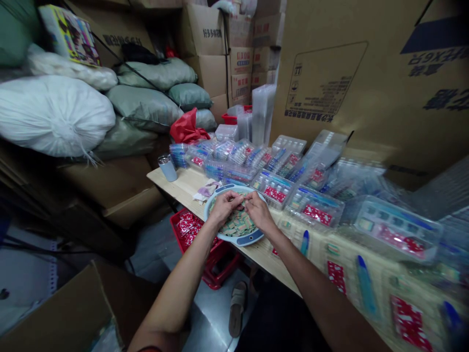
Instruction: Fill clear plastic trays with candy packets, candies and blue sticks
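Observation:
Both of my hands meet over a light blue basin (pixel 246 239) at the table's edge. Small flat pieces (pixel 238 224), pale green and peach, fill the basin. My left hand (pixel 226 205) has its fingers pinched together above the pieces. Close beside it, my right hand (pixel 258 210) is closed in a pinch too. Whatever sits between the fingertips is too small to make out. To the right of my right arm, a blue pen-like tool (pixel 305 243) and a red packet with white marks (pixel 336 276) lie on the table.
Clear plastic cases (pixel 315 205) crowd the back of the table (pixel 179 188). A tumbler (pixel 167 167) stands at the far left corner. Below, a red basket (pixel 179 230) holds red packets. Stuffed sacks (pixel 54 115) and cardboard boxes (pixel 207 39) are stacked behind.

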Motion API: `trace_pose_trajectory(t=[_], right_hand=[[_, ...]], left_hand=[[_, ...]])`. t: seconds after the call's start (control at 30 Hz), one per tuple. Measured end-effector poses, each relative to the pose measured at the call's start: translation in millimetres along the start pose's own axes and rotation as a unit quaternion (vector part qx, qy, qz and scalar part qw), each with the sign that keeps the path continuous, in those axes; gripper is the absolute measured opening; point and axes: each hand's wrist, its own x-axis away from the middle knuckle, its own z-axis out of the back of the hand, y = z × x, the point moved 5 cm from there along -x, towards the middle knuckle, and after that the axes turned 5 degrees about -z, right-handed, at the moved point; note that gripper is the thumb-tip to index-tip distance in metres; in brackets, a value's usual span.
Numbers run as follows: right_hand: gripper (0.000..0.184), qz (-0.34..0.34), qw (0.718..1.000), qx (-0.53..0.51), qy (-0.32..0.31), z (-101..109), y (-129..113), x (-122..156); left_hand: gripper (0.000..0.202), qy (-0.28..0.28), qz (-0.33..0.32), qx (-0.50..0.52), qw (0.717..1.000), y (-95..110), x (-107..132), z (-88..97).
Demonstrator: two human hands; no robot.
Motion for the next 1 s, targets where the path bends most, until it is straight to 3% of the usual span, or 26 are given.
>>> trace_pose_trajectory(t=[0.27,0.5,0.7,0.87,1.0], right_hand=[[0.016,-0.010,0.998,-0.017,0.064,2.4,10.7,-3.4],[0.022,-0.005,0.998,0.002,0.070,1.1,11.0,-6.0],[0.023,-0.002,0.998,0.018,0.063,1.3,9.0,-5.1],[0.024,0.003,0.999,0.027,0.045,1.9,4.0,-3.0],[0.029,0.014,1.000,0.027,0.008,0.5,0.9,-0.8]], left_hand=[[0.032,0.064,-0.048,-0.002,0.997,5.8,-1.8,9.9],[0.035,0.009,0.016,0.028,0.999,-0.4,1.0,3.6],[0.027,-0.017,-0.002,0.010,1.000,0.4,2.1,0.5],[0.037,-0.049,0.015,0.011,0.999,-3.2,3.8,-4.3],[0.029,-0.025,-0.048,-0.073,0.996,0.7,0.5,-0.5]])
